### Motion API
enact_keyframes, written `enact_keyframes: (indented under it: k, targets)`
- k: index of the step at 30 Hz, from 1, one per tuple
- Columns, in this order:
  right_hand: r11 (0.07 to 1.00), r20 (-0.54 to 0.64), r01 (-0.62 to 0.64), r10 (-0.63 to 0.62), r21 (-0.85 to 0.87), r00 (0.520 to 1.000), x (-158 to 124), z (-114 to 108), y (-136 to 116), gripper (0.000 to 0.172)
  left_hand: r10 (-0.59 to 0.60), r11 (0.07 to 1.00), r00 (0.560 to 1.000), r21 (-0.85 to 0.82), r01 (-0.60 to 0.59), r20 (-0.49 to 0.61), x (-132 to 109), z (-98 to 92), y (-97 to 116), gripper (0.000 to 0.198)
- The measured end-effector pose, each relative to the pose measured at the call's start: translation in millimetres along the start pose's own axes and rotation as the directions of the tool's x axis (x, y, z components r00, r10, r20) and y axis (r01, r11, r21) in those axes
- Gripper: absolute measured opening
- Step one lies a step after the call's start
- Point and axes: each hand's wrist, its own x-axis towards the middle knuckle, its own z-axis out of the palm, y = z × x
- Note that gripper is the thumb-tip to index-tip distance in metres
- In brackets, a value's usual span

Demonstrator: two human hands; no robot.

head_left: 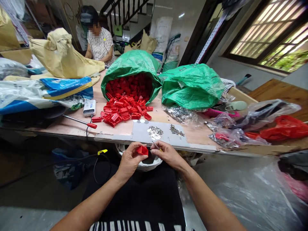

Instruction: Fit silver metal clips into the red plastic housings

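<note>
My left hand [129, 160] pinches a small red plastic part [142, 150] between thumb and fingers. My right hand [168, 154] grips a thin metal tool [156, 145], its tip close to the red part and apparently not touching it. Just beyond the hands lies a grey sheet [141, 132] at the table edge, carrying a small heap of silver metal bits [155, 132] and a darker heap [177, 130]. Farther off, many red plastic parts [122, 110] spill from a green woven sack [132, 64] onto the wooden table [113, 128].
Below my hands stands a white bowl [149, 165]. On the table are a red-handled screwdriver [80, 121], a white device [89, 107], a second green sack [191, 86] and clear bags of metal bits [183, 115]. A co-worker [99, 41] sits across the table.
</note>
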Motion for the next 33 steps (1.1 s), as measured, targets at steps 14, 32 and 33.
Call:
enact_keyframes:
  k: [14, 32, 33]
  targets:
    - [0.98, 0.051, -0.081, 0.073, 0.184, 0.996, -3.8, 15.6, 7.7, 0.038, 0.004, 1.0, 0.994, 0.01, -0.006, 0.111, 0.6, -6.6, -7.4, 0.036]
    - [0.995, -0.013, 0.002, -0.001, 0.1, 1.0, -7.7, 18.8, 13.9, 0.033, -0.06, 0.997, 0.987, -0.042, 0.067, 0.149, -1.5, -5.7, -24.7, 0.041]
    - [0.993, -0.007, -0.002, 0.003, 0.115, 1.0, -7.9, 18.3, 13.9, 0.033, -0.06, 0.997, 0.986, -0.039, 0.067, 0.153, -1.5, -5.8, -25.3, 0.041]
